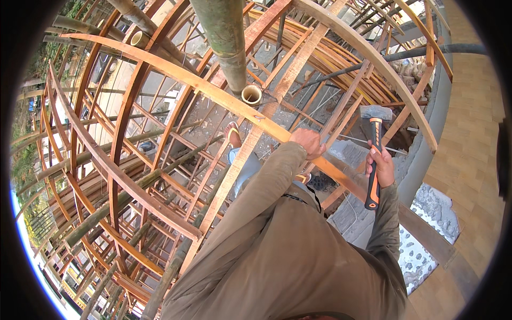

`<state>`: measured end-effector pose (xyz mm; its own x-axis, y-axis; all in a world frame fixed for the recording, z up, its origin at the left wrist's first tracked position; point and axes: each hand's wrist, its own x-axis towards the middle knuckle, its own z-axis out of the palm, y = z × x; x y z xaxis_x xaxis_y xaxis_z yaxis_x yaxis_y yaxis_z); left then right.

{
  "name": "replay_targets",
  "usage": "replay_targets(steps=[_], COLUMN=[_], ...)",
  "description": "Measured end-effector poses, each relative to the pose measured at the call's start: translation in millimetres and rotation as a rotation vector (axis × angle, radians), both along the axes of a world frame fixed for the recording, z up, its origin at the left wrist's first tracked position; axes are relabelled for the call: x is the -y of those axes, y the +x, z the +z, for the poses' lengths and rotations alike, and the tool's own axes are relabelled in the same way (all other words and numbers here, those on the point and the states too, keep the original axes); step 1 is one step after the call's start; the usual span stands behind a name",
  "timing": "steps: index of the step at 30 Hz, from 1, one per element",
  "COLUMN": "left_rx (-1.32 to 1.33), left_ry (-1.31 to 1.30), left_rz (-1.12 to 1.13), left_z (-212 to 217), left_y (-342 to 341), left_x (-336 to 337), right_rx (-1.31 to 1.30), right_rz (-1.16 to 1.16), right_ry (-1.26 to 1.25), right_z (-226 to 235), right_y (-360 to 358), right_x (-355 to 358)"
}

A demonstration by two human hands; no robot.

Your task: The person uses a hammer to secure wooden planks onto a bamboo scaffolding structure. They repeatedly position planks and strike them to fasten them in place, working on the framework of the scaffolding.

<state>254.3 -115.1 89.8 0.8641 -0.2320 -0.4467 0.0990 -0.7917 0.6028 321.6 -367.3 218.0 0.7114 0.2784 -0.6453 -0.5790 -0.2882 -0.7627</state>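
Note:
My right hand (381, 164) is wrapped around the black and orange handle of a hammer (375, 184), whose grey metal head points up and away from me. Closed over a long, light-brown wooden plank (224, 97) is my left hand (308, 143), its fingers curled at the edge. That plank runs from the far left down toward my right side, crossing another wooden beam (242, 154). Near the crossing a small dark mark or nail shows on the plank, too small to tell which.
A thick bamboo pole (224, 48) rises just beyond the plank, beside a cut bamboo end (251, 95). Wooden and bamboo framing spreads out at left, with the ground far below. At right lie a concrete edge (434, 133) and a tan tiled surface (474, 128). My sandalled foot (233, 134) shows below.

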Motion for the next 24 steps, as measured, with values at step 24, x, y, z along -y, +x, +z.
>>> replay_targets(steps=[24], left_rx=[0.335], left_ry=[0.023], left_rz=[0.123], left_z=[2.7], left_y=[-26.1], left_x=[4.8], right_rx=[0.586], right_rz=[0.5], right_ry=[-0.436], right_z=[-80.2], right_y=[-167.5], right_x=[77.2])
